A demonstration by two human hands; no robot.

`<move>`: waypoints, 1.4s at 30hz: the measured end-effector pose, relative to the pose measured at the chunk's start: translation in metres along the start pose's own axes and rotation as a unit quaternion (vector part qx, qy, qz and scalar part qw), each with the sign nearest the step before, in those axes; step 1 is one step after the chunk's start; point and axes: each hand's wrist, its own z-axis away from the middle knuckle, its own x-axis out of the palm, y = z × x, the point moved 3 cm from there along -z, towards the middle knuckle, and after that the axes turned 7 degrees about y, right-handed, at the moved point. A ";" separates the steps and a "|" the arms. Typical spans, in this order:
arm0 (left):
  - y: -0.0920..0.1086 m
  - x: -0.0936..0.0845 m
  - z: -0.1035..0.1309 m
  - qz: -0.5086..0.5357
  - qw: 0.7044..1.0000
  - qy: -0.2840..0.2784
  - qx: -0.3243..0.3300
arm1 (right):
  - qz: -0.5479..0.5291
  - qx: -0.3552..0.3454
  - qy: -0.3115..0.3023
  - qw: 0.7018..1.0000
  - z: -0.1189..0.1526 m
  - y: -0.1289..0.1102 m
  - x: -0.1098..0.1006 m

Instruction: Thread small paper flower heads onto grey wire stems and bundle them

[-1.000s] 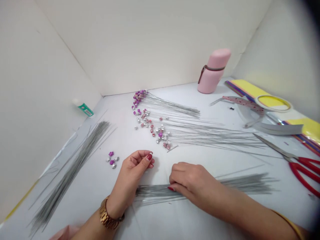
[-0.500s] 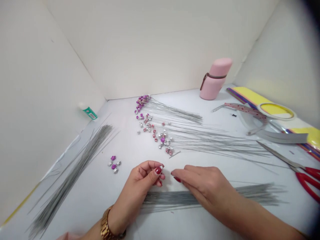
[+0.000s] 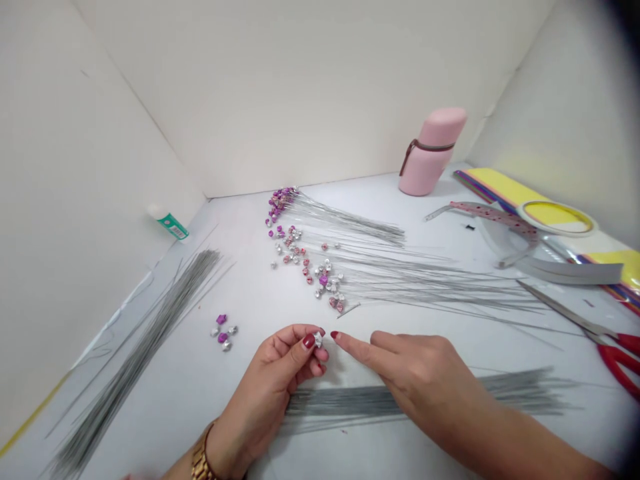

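Observation:
A small silver folded star (image 3: 318,340) is pinched between the thumb and fingertips of my left hand (image 3: 277,373). Close to its right, my right hand (image 3: 417,367) points its index finger toward the star, with a small gap between. The other fingers of that hand are bent, and no object shows in it. Beneath both hands lies a bundle of thin grey wires (image 3: 345,401). Loose purple and silver stars (image 3: 223,337) rest left of my left hand. Beyond the hands lie wires tipped with pink, silver and purple stars (image 3: 324,280).
Another wire bundle (image 3: 145,353) lies slanted at left. Farther back are purple-tipped wires (image 3: 350,217) and a pink bottle (image 3: 433,153). At right are red-handled scissors (image 3: 617,360), a tape roll (image 3: 557,219), paper strips (image 3: 575,272) and yellow sheets (image 3: 493,183). A green-labelled tube (image 3: 173,225) is near the left wall.
The silver star now shows more clearly in my left fingertips. My right index finger has stretched out and moved left, nearer to the star. The view has shifted slightly.

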 end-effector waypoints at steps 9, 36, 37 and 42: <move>0.001 -0.002 -0.001 -0.074 0.995 0.033 0.049 | 0.012 0.003 -0.003 1.000 0.002 -0.001 0.000; -0.001 0.009 0.008 -0.160 0.984 0.019 0.078 | -0.024 0.047 -0.092 0.994 -0.001 -0.010 0.001; -0.002 0.008 0.008 -0.175 0.981 0.019 0.081 | -0.024 0.046 -0.096 0.994 -0.001 -0.010 0.002; -0.005 0.008 0.008 -0.217 0.971 0.004 0.096 | -0.027 0.031 -0.098 0.994 0.000 -0.011 0.004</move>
